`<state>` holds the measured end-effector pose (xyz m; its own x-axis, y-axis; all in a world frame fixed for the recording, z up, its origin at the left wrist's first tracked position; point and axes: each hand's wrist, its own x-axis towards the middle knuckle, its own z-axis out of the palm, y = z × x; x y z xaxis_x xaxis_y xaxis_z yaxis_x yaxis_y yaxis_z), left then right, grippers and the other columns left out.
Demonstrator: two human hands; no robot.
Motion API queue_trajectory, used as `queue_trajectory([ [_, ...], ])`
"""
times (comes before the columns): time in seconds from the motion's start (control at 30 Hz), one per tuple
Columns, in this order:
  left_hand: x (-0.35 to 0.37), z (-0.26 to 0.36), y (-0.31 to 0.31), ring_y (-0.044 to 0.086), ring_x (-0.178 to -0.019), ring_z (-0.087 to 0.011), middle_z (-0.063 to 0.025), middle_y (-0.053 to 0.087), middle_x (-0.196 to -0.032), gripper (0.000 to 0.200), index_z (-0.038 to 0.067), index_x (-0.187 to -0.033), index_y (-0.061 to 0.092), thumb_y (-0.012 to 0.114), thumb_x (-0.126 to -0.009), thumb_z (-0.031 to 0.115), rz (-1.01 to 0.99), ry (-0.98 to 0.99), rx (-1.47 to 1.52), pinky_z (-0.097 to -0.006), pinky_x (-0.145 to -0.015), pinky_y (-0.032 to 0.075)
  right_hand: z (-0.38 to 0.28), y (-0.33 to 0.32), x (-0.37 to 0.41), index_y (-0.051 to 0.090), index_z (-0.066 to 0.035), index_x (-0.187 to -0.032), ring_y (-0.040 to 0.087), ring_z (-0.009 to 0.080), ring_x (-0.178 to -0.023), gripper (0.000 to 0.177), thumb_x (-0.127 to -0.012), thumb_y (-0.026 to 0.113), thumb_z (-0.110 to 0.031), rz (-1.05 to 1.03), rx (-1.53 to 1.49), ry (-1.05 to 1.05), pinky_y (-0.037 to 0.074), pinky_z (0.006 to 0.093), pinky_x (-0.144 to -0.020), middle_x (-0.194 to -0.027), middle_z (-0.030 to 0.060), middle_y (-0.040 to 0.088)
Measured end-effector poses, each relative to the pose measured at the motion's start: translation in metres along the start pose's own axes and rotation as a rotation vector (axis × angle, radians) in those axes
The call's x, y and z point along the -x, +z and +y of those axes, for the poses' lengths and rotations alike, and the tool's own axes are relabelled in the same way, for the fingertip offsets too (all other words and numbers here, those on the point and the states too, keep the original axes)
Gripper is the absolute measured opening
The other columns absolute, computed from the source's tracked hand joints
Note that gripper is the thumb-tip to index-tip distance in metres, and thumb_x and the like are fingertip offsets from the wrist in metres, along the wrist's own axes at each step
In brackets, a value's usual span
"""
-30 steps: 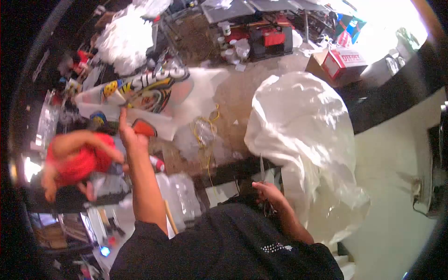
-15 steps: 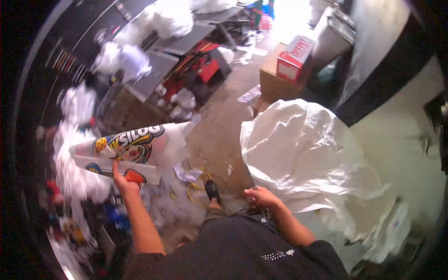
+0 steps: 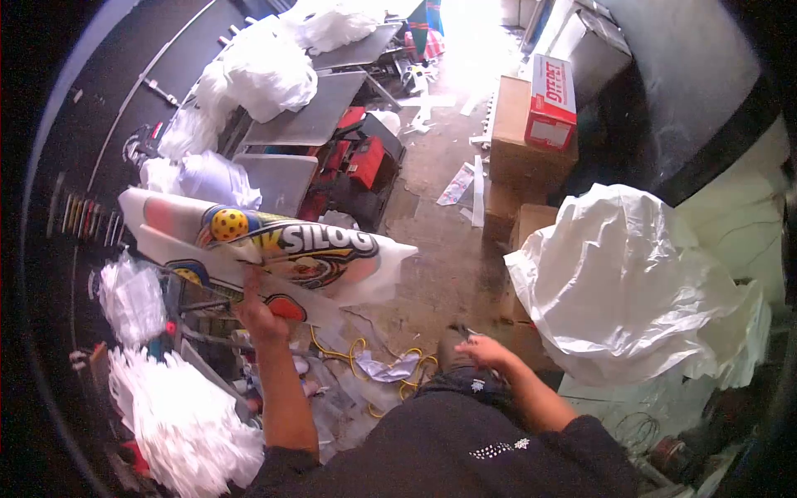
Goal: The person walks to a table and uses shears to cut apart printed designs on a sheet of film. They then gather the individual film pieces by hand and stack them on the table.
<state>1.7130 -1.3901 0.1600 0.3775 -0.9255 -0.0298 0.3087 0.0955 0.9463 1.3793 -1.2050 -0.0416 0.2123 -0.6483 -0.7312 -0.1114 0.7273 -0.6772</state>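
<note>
A folded translucent sheet with colourful print and the letters "SILOG" [image 3: 332,241] hangs from my left hand [image 3: 266,320], which grips its lower edge at left of centre. My right hand [image 3: 488,353] is closed near my waist, with a small dark and shiny thing at its fingertips, too small to make out. To the right of that hand, and apart from it, lies a large crumpled white sheet [image 3: 614,274].
Cardboard boxes [image 3: 510,124] stand at the right, a red and white box [image 3: 551,100] on top. Grey tabletops [image 3: 311,112] and white bundles [image 3: 267,70] line the left. A yellow cord [image 3: 332,354] and scraps lie on the floor. White strips [image 3: 187,423] hang lower left.
The view has shifted. My left hand has moved right with the printed sheet, which now spreads wider. My right hand has shifted slightly right and stays closed.
</note>
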Motion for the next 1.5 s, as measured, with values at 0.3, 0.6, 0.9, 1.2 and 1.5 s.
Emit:
queue_trajectory([
  [0.3, -0.189, 0.009, 0.016, 0.057, -0.103, -0.0235, -0.0091, 0.058, -0.116, 0.044, -0.003, -0.119, 0.056, 0.063, -0.086, 0.025, 0.067, 0.131, -0.1, -0.039, -0.09, 0.047, -0.14, -0.046, -0.185, 0.055, -0.01, -0.076, 0.039, 0.01, -0.048, 0.025, -0.084, 0.067, -0.031, 0.082, -0.407, 0.061, 0.033, 0.0305, -0.045, -0.06, -0.0028, 0.045],
  [0.6, -0.372, 0.025, 0.181, 0.054, -0.111, -0.0271, -0.0112, 0.052, -0.125, 0.057, 0.001, -0.131, 0.044, 0.06, -0.086, 0.03, -0.012, 0.264, -0.137, -0.042, -0.093, 0.046, -0.341, -0.144, -0.293, 0.055, -0.009, -0.081, 0.042, 0.0096, -0.057, 0.032, -0.081, 0.069, -0.038, 0.093, -0.294, -0.174, 0.04, 0.0299, -0.049, -0.066, -0.0021, 0.044],
  [0.9, -0.603, -0.029, 0.373, 0.054, -0.109, -0.0297, -0.0133, 0.052, -0.124, 0.061, 0.001, -0.131, 0.043, 0.064, -0.085, 0.034, -0.155, 0.381, 0.023, -0.0441, -0.091, 0.047, -0.449, -0.305, -0.423, 0.054, -0.01, -0.083, 0.032, 0.0086, -0.046, 0.026, -0.083, 0.066, -0.033, 0.199, -0.738, -0.075, 0.033, 0.028, -0.048, -0.054, -0.0068, 0.035],
  [1.2, -0.803, -0.115, 0.717, 0.059, -0.101, -0.0245, -0.0113, 0.056, -0.116, 0.042, 0.001, -0.123, 0.05, 0.058, -0.089, 0.025, -0.355, 0.231, 0.26, -0.0366, -0.085, 0.051, -0.635, -0.479, -0.478, 0.051, -0.009, -0.09, 0.035, 0.0072, -0.044, 0.026, -0.087, 0.062, -0.033, 0.44, -0.925, -0.23, 0.04, 0.028, -0.049, -0.054, -0.0069, 0.034],
  [1.5, -0.94, -0.289, 0.992, 0.056, -0.104, -0.0214, -0.009, 0.056, -0.115, 0.045, 0.001, -0.126, 0.048, 0.063, -0.086, 0.016, -0.482, 0.022, 0.366, -0.0364, -0.088, 0.048, -0.688, -0.73, -0.605, 0.049, -0.011, -0.085, 0.035, 0.0075, -0.039, 0.023, -0.087, 0.061, -0.03, 0.653, -1.204, -0.187, 0.041, 0.0282, -0.045, -0.052, -0.0066, 0.031],
])
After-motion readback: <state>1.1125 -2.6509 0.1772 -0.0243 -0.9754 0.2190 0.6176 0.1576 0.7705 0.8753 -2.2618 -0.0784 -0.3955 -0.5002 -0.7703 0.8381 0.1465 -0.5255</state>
